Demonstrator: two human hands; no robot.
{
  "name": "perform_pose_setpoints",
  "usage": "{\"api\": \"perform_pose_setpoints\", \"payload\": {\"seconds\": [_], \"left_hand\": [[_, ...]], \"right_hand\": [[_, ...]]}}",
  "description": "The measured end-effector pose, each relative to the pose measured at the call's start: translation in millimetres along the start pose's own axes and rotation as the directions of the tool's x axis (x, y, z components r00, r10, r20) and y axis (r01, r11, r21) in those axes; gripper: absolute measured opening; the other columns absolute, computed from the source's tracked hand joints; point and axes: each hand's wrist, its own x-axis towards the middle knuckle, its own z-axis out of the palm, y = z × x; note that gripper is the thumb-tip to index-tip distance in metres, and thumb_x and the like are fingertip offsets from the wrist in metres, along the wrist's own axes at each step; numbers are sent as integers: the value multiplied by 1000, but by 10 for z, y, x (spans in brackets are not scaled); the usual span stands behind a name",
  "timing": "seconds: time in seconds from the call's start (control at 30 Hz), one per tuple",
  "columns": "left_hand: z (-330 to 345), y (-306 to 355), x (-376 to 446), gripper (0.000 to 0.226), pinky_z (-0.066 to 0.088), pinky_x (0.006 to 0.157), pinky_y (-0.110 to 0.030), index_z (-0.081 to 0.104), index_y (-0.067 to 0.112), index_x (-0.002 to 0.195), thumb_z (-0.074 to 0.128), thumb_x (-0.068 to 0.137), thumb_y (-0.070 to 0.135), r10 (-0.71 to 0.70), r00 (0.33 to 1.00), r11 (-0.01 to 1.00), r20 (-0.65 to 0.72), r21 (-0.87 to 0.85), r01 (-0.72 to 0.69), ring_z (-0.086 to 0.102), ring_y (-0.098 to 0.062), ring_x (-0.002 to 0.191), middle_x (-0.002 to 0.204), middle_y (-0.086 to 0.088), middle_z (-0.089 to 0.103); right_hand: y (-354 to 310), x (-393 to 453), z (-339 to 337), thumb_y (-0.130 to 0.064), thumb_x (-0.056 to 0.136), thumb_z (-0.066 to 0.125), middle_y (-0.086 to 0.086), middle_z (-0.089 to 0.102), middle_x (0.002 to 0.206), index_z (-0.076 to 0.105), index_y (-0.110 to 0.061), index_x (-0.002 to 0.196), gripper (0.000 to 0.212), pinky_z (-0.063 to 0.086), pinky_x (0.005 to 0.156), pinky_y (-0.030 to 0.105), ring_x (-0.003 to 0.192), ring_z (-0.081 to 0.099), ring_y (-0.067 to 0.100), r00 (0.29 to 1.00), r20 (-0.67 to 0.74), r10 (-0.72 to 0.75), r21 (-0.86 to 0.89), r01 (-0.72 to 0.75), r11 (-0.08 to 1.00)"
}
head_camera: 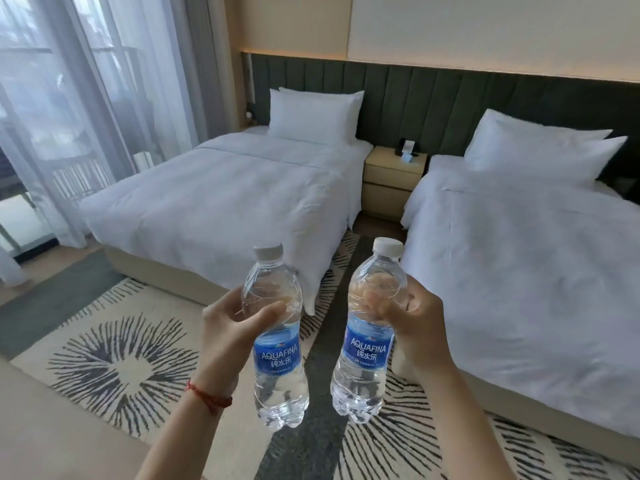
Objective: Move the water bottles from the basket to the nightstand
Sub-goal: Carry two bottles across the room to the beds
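Note:
I hold two clear water bottles with blue labels and white caps upright in front of me, above the carpet. My left hand (231,327) grips the upper body of the left bottle (277,355). My right hand (414,320) grips the upper body of the right bottle (367,355). The beige nightstand (388,181) stands far ahead against the headboard wall, between the two beds. A dark phone with a small card (408,150) sits on its top at the back. No basket is in view.
A white bed (221,202) lies ahead on the left and another white bed (519,258) on the right. A narrow aisle of patterned carpet (114,368) runs between them to the nightstand. Sheer curtains (69,109) cover the window at the left.

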Motion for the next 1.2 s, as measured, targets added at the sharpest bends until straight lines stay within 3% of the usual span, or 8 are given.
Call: {"api": "perform_pose_setpoints", "payload": {"seconds": [0.1, 0.37, 0.53, 0.7, 0.8, 0.93, 1.07, 1.2], "left_hand": [[203, -96, 219, 34, 53, 58, -17, 73, 28, 77, 76, 45, 41, -16, 998, 1000, 60, -23, 18, 71, -14, 72, 79, 4, 75], [841, -468, 1088, 40, 52, 58, -16, 73, 23, 83, 76, 48, 40, -22, 987, 999, 157, -38, 28, 71, -15, 73, 81, 2, 76], [1419, -674, 1833, 34, 52, 53, -16, 71, 18, 81, 82, 49, 24, -5, 977, 997, 213, -77, 22, 70, -11, 65, 74, 2, 75], [1949, -808, 2589, 37, 52, 56, -17, 73, 25, 80, 72, 49, 44, -31, 980, 996, 196, -78, 47, 70, -14, 70, 78, 1, 75], [2199, -933, 3023, 38, 52, 58, -18, 73, 25, 84, 72, 51, 43, -43, 975, 995, 216, -78, 61, 70, -14, 73, 81, 1, 75], [2499, -1171, 3634, 37, 52, 56, -17, 73, 27, 82, 71, 50, 46, -41, 967, 996, 251, -66, 59, 70, -15, 71, 80, 2, 75], [2768, -1479, 4338, 36, 51, 56, -17, 73, 28, 82, 71, 50, 45, -40, 960, 995, 276, -74, 63, 70, -15, 71, 79, 2, 75], [3066, -1792, 5203, 33, 51, 54, -14, 72, 30, 78, 69, 51, 49, -15, 950, 996, 312, -84, 43, 70, -12, 70, 77, 7, 74]], "right_hand": [[47, 137, -193, -49, 56, 72, -19, 72, 74, 63, -28, 80, 34, 49, 57, 9, 73, 68, 1, 999, -47, 2, -18, -3, 1000], [398, 927, -613, -52, 51, 70, -15, 72, 73, 66, -25, 80, 40, 48, 52, 9, 68, 68, 2, 981, -193, 12, 4, -11, 1000], [666, 1709, -900, -37, 62, 72, -17, 72, 77, 65, -24, 84, 26, 49, 54, 10, 72, 68, 2, 973, -231, 19, -11, -22, 1000], [818, 2557, -1240, -42, 62, 79, -21, 71, 72, 64, -27, 78, 26, 48, 52, 8, 70, 67, -1, 966, -257, 33, -51, -47, 998], [979, 3005, -1398, -43, 63, 69, -25, 69, 75, 61, -29, 81, 23, 47, 53, 7, 75, 66, -3, 960, -276, 44, -74, -67, 995], [1264, 3600, -1531, -52, 58, 74, -22, 70, 77, 63, -26, 84, 38, 48, 54, 8, 75, 67, -1, 947, -317, 52, -83, -82, 993], [1581, 4275, -1571, -43, 64, 72, -28, 69, 74, 61, -28, 82, 27, 47, 52, 7, 73, 66, -5, 939, -336, 69, -100, -108, 989], [1850, 5107, -1556, -44, 62, 75, -27, 68, 72, 61, -28, 80, 29, 47, 51, 7, 72, 66, -5, 935, -349, 63, -110, -107, 988]]}}
